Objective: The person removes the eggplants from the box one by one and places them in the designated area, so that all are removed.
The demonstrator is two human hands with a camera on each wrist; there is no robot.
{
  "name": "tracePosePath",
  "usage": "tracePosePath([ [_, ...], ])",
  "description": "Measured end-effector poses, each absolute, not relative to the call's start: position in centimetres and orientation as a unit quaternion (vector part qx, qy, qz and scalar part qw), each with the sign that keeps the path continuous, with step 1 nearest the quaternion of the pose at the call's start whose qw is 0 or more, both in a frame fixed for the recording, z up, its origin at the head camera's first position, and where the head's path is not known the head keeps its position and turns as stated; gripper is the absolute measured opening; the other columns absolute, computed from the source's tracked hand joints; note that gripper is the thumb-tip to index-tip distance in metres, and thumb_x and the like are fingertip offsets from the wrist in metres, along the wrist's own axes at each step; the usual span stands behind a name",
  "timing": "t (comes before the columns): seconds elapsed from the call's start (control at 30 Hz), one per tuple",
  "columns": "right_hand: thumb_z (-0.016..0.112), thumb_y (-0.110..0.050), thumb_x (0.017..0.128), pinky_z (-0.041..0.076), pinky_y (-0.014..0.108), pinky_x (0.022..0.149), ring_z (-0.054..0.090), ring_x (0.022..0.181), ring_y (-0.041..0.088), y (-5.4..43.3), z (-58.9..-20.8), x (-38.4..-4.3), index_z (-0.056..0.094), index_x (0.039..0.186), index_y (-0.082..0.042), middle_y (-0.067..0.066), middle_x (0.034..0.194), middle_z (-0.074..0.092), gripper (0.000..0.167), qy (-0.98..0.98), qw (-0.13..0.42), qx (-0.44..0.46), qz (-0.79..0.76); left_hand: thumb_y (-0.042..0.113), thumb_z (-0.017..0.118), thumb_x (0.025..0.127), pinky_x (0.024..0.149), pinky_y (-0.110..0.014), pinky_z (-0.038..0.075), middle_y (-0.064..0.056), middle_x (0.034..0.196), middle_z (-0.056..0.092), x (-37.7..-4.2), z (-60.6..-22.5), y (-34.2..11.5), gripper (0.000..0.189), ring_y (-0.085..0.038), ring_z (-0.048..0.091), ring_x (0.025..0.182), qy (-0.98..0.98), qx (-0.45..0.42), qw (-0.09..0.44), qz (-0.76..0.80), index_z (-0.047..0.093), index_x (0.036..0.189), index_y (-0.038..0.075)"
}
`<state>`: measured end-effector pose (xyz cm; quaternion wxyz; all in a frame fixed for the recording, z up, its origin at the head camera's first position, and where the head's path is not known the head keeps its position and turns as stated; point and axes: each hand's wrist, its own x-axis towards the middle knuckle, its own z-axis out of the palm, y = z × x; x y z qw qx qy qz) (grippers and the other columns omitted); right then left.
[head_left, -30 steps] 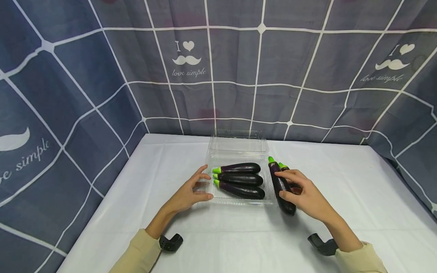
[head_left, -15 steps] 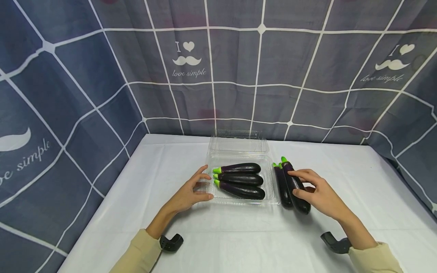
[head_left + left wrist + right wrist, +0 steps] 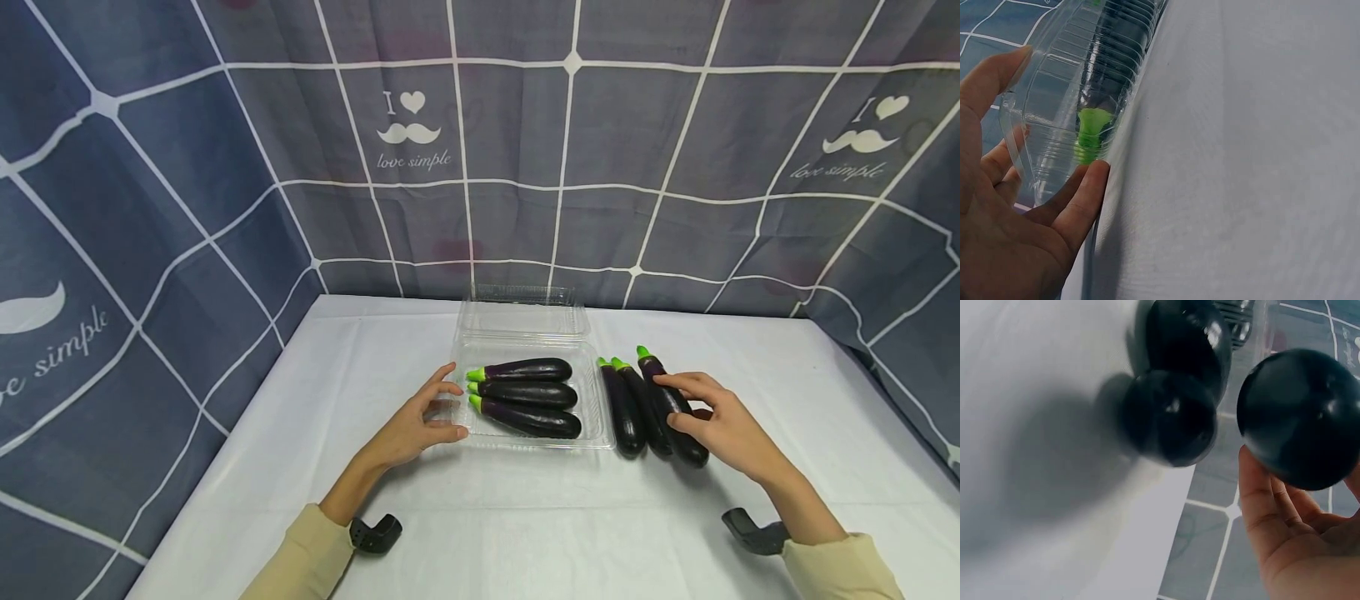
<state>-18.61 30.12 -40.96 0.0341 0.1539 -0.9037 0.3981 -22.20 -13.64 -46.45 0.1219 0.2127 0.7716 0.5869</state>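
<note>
Dark purple and shiny, one eggplant (image 3: 669,404) is held to the right of the clear plastic box (image 3: 597,421), pinched between the thumb and fingers of the right hand (image 3: 718,418). Two loose eggplants (image 3: 624,414) are laid side by side between it and the box. Inside the box, three eggplants (image 3: 528,393) are lined up, green tops (image 3: 476,375) pointed at its left side. That side is touched by the left hand (image 3: 408,427), its fingers spread and loose. The lid (image 3: 522,318) is folded back behind the box. The box is set on a white cloth (image 3: 525,525), with a grey curtain (image 3: 517,221) hung behind it.
</note>
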Motion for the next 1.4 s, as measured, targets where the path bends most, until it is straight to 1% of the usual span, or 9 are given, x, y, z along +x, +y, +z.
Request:
tracePosePath([
  [0.13,0.065,-0.003,0.09,0.045,0.023,0.083,0.047,0.117,0.02,30.6,-41.1,-18.9,0.058,0.137,-0.009,0.01,0.134,0.052,0.047,-0.907,0.034,0.145,0.393,0.014,0.077,0.087,0.102,-0.047,0.043,-0.002,0.164,0.01,-22.2,-46.4,-13.7,0.051,-0.041,0.033,0.136,0.772,0.214,0.122,0.586,0.051,0.13,0.002],
  [0.23,0.064,-0.003,0.09,0.045,0.032,0.083,0.046,0.118,0.033,30.9,-41.2,-19.1,0.057,0.137,-0.006,0.014,0.135,0.052,0.047,-0.908,0.032,0.141,0.394,0.014,0.077,0.087,0.102,-0.047,0.043,-0.001,0.164,0.01,-22.3,-46.5,-13.7,0.051,-0.041,0.032,0.137,0.771,0.214,0.122,0.587,0.051,0.13,0.003],
  [0.33,0.064,-0.002,0.089,0.046,0.035,0.082,0.048,0.114,0.03,31.2,-41.3,-19.3,0.058,0.136,-0.006,0.015,0.134,0.052,0.048,-0.913,0.037,0.136,0.382,0.015,0.077,0.087,0.102,-0.047,0.042,0.0,0.164,0.01,-22.3,-46.5,-13.7,0.051,-0.041,0.032,0.137,0.771,0.214,0.123,0.587,0.052,0.13,0.003],
  [0.47,0.064,-0.001,0.086,0.046,0.029,0.08,0.048,0.108,0.02,31.6,-41.6,-19.5,0.06,0.134,-0.007,0.013,0.131,0.054,0.048,-0.924,0.046,0.13,0.357,0.016,0.077,0.087,0.102,-0.048,0.042,0.0,0.164,0.01,-22.3,-46.7,-13.8,0.051,-0.042,0.032,0.137,0.771,0.215,0.122,0.587,0.052,0.13,0.004],
  [0.53,0.063,0.0,0.085,0.046,0.031,0.08,0.048,0.109,0.021,31.7,-41.9,-19.6,0.06,0.133,-0.006,0.014,0.13,0.054,0.048,-0.926,0.047,0.129,0.351,0.016,0.077,0.087,0.102,-0.049,0.042,0.0,0.164,0.01,-22.2,-46.8,-13.8,0.051,-0.042,0.032,0.137,0.772,0.215,0.122,0.586,0.052,0.13,0.004],
  [0.73,0.062,0.002,0.084,0.039,0.053,0.088,0.047,0.117,0.036,32.3,-42.7,-20.0,0.059,0.132,-0.001,0.021,0.131,0.054,0.049,-0.918,0.033,0.121,0.375,0.016,0.077,0.087,0.102,-0.048,0.042,0.002,0.164,0.01,-22.1,-46.8,-13.8,0.052,-0.042,0.031,0.138,0.773,0.213,0.126,0.585,0.051,0.131,0.003],
  [0.9,0.061,0.0,0.085,0.039,0.061,0.089,0.042,0.121,0.05,32.9,-43.2,-21.0,0.055,0.136,0.001,0.029,0.138,0.047,0.052,-0.912,-0.005,0.094,0.4,0.017,0.078,0.087,0.102,-0.048,0.042,0.002,0.164,0.011,-22.2,-46.7,-13.8,0.052,-0.042,0.031,0.137,0.773,0.212,0.123,0.585,0.052,0.13,0.003],
  [1.0,0.061,-0.001,0.086,0.04,0.06,0.089,0.04,0.122,0.052,33.3,-43.5,-21.6,0.053,0.138,0.001,0.031,0.141,0.044,0.053,-0.913,-0.026,0.078,0.401,0.016,0.078,0.087,0.102,-0.048,0.042,0.002,0.164,0.011,-22.2,-46.8,-13.8,0.052,-0.042,0.031,0.138,0.773,0.211,0.124,0.585,0.052,0.13,0.003],
  [1.4,0.063,-0.003,0.085,0.04,0.047,0.086,0.046,0.118,0.044,33.3,-44.1,-22.6,0.056,0.136,0.0,0.029,0.137,0.048,0.052,-0.916,-0.051,0.083,0.388,0.017,0.078,0.087,0.103,-0.049,0.042,0.002,0.164,0.01,-22.4,-46.9,-13.8,0.053,-0.042,0.031,0.138,0.771,0.216,0.125,0.586,0.051,0.13,0.004],
])
